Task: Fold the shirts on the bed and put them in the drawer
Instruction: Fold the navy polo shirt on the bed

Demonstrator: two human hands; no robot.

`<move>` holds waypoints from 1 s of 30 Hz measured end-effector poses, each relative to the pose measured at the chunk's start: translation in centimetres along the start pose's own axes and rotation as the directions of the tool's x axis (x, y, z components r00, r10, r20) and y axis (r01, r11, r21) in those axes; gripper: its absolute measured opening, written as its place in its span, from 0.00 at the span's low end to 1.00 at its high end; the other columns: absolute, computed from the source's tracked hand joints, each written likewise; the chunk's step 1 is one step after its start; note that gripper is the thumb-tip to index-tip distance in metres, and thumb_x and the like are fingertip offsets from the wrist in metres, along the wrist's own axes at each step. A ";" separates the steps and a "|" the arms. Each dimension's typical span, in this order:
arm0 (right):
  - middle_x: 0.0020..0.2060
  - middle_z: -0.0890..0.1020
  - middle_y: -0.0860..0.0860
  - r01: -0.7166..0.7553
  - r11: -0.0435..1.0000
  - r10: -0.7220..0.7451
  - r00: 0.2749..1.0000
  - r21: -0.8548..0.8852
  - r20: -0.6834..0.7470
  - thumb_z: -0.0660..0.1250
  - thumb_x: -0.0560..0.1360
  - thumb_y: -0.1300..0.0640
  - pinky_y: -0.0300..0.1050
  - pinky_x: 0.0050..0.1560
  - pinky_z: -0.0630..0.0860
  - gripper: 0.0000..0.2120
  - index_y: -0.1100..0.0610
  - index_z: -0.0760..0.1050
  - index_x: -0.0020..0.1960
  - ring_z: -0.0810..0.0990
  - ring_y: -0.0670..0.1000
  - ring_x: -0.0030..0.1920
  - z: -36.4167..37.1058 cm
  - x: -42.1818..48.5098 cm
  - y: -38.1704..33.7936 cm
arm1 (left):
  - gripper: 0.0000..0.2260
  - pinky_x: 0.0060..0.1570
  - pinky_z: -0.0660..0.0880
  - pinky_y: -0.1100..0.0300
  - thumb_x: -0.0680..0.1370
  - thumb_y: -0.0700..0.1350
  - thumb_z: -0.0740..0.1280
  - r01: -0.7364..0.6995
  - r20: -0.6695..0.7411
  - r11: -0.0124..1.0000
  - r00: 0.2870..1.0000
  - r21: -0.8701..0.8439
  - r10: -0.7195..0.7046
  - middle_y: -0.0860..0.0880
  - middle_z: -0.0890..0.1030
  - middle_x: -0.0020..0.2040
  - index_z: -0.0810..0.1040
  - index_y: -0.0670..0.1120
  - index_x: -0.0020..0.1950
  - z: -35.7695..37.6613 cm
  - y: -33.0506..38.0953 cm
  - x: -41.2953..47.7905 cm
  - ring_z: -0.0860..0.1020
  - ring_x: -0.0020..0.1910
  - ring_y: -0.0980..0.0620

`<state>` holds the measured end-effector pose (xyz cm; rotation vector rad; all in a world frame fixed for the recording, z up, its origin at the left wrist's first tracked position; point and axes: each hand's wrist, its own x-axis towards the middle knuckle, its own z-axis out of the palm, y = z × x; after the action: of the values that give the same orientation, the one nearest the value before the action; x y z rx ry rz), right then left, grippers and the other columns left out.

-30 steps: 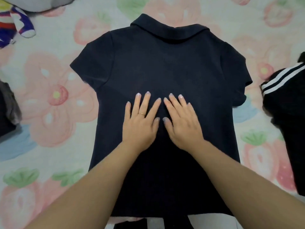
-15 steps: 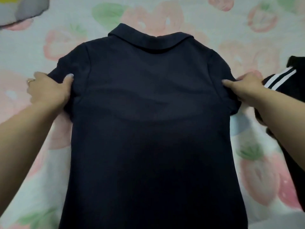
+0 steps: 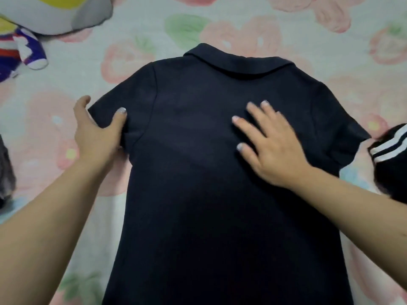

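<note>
A dark navy polo shirt (image 3: 198,172) lies spread flat, back side up, on the bed, with its collar at the far end. My left hand (image 3: 97,133) grips the edge of the shirt's left sleeve, thumb on top of the cloth and fingers beneath. My right hand (image 3: 271,146) rests flat on the upper back of the shirt, right of the middle, fingers spread and straight. The shirt's lower hem runs out of view at the bottom.
The bedsheet (image 3: 55,133) is pale with pink strawberry and flower prints. A black garment with white stripes (image 3: 389,155) lies at the right edge. A plush toy (image 3: 24,51) and a grey cushion (image 3: 55,14) sit at the top left. Dark grey cloth (image 3: 5,172) shows at the left edge.
My right hand has let go of the right sleeve and moved inward onto the shirt's back. My left hand stays on the left sleeve. The view has shifted, bringing the plush toy back in.
</note>
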<state>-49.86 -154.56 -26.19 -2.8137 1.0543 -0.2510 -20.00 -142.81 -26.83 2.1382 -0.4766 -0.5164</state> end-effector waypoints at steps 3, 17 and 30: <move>0.75 0.61 0.53 -0.021 0.999 0.033 0.966 -0.049 0.256 0.45 0.75 0.40 0.61 0.73 0.54 0.29 0.48 0.59 0.74 0.57 0.60 0.75 1.9 -1.1 0.1 | 0.31 0.59 0.72 0.65 0.72 0.45 0.70 -0.075 0.193 0.996 0.978 -0.045 0.082 0.55 0.73 0.64 0.61 0.58 0.71 -0.4 -0.5 -0.5 0.75 0.59 0.56; 0.75 0.62 0.53 0.240 0.959 -0.278 0.894 0.151 0.352 0.66 0.76 0.49 0.57 0.70 0.57 0.32 0.53 0.57 0.76 0.57 0.57 0.74 1.8 20.4 -13.2 | 0.17 0.42 0.68 0.64 0.71 0.55 0.72 0.372 -0.105 0.927 0.925 0.048 -0.366 0.53 0.79 0.41 0.75 0.49 0.54 -3.8 -3.2 -16.1 0.78 0.41 0.52; 0.41 0.78 0.57 0.192 0.969 -0.244 0.847 0.156 0.472 0.64 0.64 0.76 0.57 0.54 0.72 0.18 0.54 0.77 0.40 0.74 0.63 0.49 -6.7 16.9 -5.7 | 0.25 0.52 0.74 0.56 0.77 0.45 0.65 0.008 0.396 0.953 0.909 0.302 -0.133 0.50 0.78 0.61 0.64 0.55 0.73 -6.2 -1.1 -23.0 0.79 0.54 0.48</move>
<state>-35.00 -161.83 -16.75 -2.6769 0.5883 0.3660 -35.96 -126.52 -19.96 2.3391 -0.7516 -1.0064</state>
